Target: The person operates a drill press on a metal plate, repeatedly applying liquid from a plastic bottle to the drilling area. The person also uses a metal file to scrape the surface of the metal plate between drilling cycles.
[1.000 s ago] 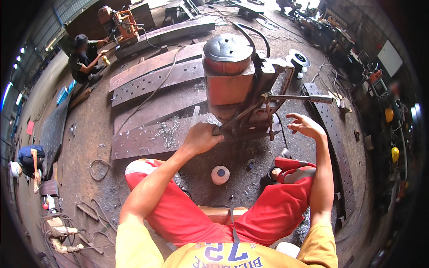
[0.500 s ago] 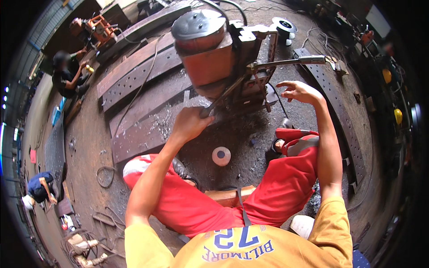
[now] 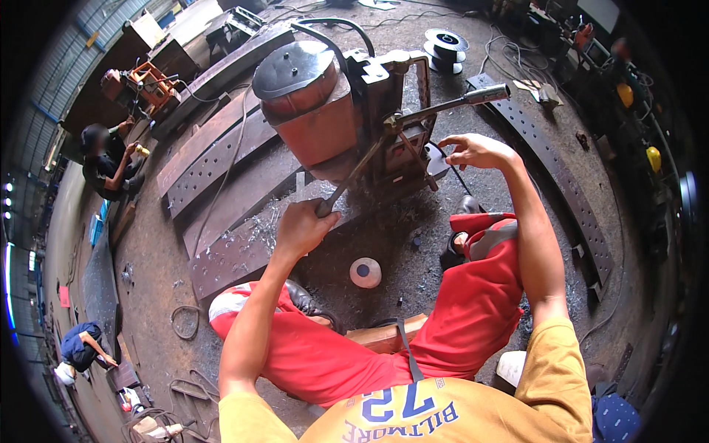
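Fingers (image 3: 314,215) of the left hand (image 3: 301,229) wrap tight round the lower end of a lever (image 3: 353,177), a thin dark bar slanting up to the hub of the drill (image 3: 347,111). Right hand (image 3: 475,150): fingers loosely spread and curled, hanging just under the second lever (image 3: 452,103), which is a grey metal rod with a thicker knurled tip; contact cannot be told.

Drill: rusty red-brown drum body with a dark domed cap and a grey block housing beside it. It stands on a perforated steel plate (image 3: 236,255), and pale swarf (image 3: 266,225) lies round its base.

On the floor between the person's red-trousered legs (image 3: 473,310) lies a small white disc (image 3: 365,272). More drilled plates (image 3: 214,166) lie to the left. A second person (image 3: 103,162) crouches beyond them.
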Tool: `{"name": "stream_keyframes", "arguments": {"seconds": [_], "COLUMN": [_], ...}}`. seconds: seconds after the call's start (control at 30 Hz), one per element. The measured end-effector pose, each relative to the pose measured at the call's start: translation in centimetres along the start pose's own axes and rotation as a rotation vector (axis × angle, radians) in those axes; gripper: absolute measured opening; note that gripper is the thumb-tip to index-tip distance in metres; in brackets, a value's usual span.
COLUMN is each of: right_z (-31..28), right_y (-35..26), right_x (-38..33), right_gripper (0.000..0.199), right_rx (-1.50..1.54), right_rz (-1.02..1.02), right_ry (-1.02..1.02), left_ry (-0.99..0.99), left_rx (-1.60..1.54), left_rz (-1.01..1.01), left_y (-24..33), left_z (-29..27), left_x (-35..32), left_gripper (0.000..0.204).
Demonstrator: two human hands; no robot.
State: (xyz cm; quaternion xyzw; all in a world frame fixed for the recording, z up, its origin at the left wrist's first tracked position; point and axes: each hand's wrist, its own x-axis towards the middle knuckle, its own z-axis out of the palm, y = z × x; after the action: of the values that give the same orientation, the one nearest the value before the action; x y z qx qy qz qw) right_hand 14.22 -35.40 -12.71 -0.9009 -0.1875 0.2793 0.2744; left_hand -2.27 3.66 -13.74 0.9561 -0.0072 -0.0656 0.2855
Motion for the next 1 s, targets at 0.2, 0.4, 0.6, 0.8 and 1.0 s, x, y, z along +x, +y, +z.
{"name": "stream_keyframes", "arguments": {"seconds": [0.2, 0.4, 0.6, 0.8, 1.0], "right_z": [0.13, 0.0, -0.08, -0.12, -0.12], "right_y": [0.18, -0.05, -0.14, 0.2, -0.06], "right_x": [-0.07, -0.17, -0.22, -0.12, -0.28], "right_gripper": [0.056, 0.057, 0.058, 0.057, 0.056], "right_rx": [-0.009, 0.007, -0.01, 0.005, -0.007], "right_rz": [0.0, 0.005, 0.01, 0.01, 0.011], "right_ry": [0.019, 0.007, -0.004, -0.004, 0.003], "left_ry": [0.023, 0.036, 0.041, 0.03, 0.026], "left_rx": [0.001, 0.007, -0.018, -0.017, -0.026], "left_rz": [0.004, 0.024, 0.027, 0.014, 0.003], "left_y": [-0.31, -0.67, -0.63, -0.4, -0.34], "left_z": [0.26, 0.56, 0.55, 0.45, 0.37], "left_x": [0.05, 0.1, 0.09, 0.12, 0.01], "left_gripper": [0.041, 0.041, 0.04, 0.039, 0.039]}}
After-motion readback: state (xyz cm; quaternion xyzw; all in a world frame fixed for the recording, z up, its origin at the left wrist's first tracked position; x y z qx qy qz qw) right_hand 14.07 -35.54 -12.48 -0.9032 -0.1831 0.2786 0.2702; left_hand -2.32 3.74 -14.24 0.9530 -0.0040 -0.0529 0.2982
